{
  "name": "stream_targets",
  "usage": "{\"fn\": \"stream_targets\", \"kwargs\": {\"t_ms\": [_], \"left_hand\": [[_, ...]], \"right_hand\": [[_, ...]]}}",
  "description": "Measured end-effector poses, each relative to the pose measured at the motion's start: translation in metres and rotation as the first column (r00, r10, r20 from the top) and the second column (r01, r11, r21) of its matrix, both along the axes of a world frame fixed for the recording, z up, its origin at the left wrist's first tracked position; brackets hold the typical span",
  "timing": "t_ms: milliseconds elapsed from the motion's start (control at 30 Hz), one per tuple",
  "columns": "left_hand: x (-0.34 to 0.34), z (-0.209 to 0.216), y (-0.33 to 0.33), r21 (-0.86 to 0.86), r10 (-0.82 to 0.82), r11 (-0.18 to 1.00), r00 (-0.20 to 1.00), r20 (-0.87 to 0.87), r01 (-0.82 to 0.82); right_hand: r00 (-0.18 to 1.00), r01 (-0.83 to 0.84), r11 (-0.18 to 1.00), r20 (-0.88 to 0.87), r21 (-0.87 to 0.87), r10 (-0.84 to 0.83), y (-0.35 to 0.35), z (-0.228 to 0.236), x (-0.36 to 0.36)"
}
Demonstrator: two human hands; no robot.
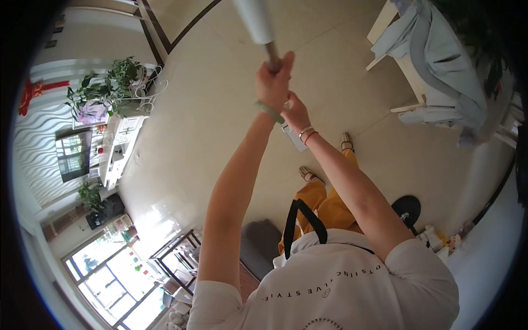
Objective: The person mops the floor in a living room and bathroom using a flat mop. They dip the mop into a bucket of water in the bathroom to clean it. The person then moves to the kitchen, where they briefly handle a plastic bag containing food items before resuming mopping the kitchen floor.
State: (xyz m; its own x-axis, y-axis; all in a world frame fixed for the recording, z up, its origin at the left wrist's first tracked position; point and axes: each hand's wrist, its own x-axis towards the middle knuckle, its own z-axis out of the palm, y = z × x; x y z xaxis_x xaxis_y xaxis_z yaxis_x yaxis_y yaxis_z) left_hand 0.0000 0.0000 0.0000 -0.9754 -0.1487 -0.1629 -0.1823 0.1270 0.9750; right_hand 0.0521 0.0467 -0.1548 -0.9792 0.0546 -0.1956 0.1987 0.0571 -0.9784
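Note:
A pole with a thick white upper part [254, 21] and a thinner grey-brown shaft [272, 54] rises past the top edge of the view. My left hand [273, 82], wearing a green bangle, is closed round the shaft with the thumb along it. Just below it, my right hand [297, 114], with red and pale bracelets, is closed too, apparently on the same pole, whose lower length the hands hide. Beneath the hands shows a flat, pale grey rectangular piece [295, 137], partly covered by the right wrist. Whether it joins the pole I cannot tell.
Pale tiled floor [203, 99] surrounds my feet. At right, light blue cloth [440, 60] drapes over wooden furniture. A plant stand [146, 91] and a white cabinet [124, 143] line the left. Behind me are a grey seat [259, 242], a dark rack [176, 256] and a round black base [406, 209].

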Motion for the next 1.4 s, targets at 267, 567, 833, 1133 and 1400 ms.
{"fn": "stream_targets", "kwargs": {"t_ms": [267,567,833,1133,1400], "left_hand": [[0.025,0.030,-0.051,0.208,-0.052,0.974,0.987,-0.153,0.084],[-0.007,0.046,-0.014,0.314,-0.188,0.906,0.934,-0.303,0.285],[-0.055,0.031,-0.020,0.330,-0.405,0.826,0.888,-0.215,0.457],[-0.097,0.005,-0.094,0.400,-0.590,0.718,0.803,-0.085,0.569],[-0.104,-0.016,-0.187,0.467,-0.629,0.627,0.759,-0.169,0.624]], "right_hand": [[0.969,-0.208,0.907,0.202,0.367,0.140,-0.040,0.060,-0.005],[0.990,0.081,0.856,0.056,0.510,-0.127,0.009,0.049,-0.034],[0.973,0.180,0.883,0.052,0.434,-0.224,0.025,0.032,-0.058],[0.930,0.162,0.798,0.181,0.581,-0.320,-0.030,0.005,-0.094],[0.903,0.178,0.730,0.185,0.660,-0.387,-0.106,-0.029,-0.090]]}}
